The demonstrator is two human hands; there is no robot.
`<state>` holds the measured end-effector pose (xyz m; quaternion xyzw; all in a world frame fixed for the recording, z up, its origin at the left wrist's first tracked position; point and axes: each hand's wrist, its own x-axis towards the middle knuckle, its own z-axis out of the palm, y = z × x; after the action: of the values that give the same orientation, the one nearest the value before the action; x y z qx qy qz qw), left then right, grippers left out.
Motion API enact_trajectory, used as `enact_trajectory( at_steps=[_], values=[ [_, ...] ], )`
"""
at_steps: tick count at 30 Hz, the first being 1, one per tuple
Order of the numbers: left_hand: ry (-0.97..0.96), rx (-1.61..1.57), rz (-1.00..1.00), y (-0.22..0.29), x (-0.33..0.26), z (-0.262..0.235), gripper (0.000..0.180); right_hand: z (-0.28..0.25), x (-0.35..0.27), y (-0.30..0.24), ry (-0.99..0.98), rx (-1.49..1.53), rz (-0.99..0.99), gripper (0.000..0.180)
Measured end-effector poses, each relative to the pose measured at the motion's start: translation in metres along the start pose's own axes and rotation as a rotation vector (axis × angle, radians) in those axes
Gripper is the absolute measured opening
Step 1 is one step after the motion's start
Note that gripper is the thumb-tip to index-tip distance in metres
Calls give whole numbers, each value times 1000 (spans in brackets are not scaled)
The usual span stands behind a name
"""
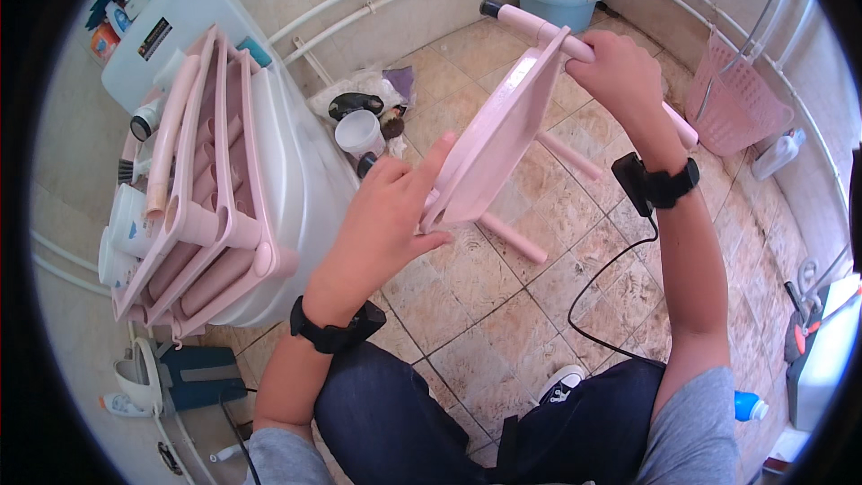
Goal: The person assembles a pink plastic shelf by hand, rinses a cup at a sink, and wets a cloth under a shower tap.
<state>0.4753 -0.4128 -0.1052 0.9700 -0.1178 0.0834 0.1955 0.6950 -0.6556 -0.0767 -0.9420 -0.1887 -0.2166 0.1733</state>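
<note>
Held in mid-air above a beige-and-brown tiled floor [476,323], out in front of the knees: a pale pink plastic shelf piece [507,148], shallow and tray-like, tipped steeply on edge, with round tubes at the corners. At the upper far end, right hand [615,72] clenched around a round pink tube with a black end cap [521,20], cap pointing off to the left, opposite end sticking out past the wrist. At the lower near end, left hand [386,211] grasping the corner, forefinger stretched up along the rim, thumb spread out below, a small black cap [367,163] poking out just beside the knuckles; exact hold of the remaining fingers hidden. Jutting from the tray's far face toward the lower right, clear of both hands: two slim pink tubes [514,240].

On each wrist, a black strapped band [660,184] with a thin cable. At the left, beside a smooth white rounded plastic body [301,153]: pale pink plastic frames [182,289] close together, with loose tubes between. On the floor beyond the left hand, a small white plastic tub [359,134]. Farther off, a light blue plastic bucket [557,11] and, to the right, a pink perforated basket [736,99].
</note>
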Motion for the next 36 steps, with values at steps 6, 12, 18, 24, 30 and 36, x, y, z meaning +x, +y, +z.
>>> enact_trajectory(
  at_steps=[6,12,18,24,30,36],
  values=[
    [5,79,92,-17,-1,27,102,-9,-15,-26,148,86,-63,17],
    [120,103,27,6,20,15,70,33,-45,-22,-132,111,-136,14],
    [225,103,147,8,40,28,75,33,-66,-45,-329,149,-224,18],
    [314,218,178,25,66,45,80,15,-86,-48,-384,185,-263,19],
    [128,174,169,29,60,50,71,10,-112,-41,-409,221,-202,22],
    [72,177,116,28,57,52,68,11,-117,-41,-380,218,-280,20]
  ],
)
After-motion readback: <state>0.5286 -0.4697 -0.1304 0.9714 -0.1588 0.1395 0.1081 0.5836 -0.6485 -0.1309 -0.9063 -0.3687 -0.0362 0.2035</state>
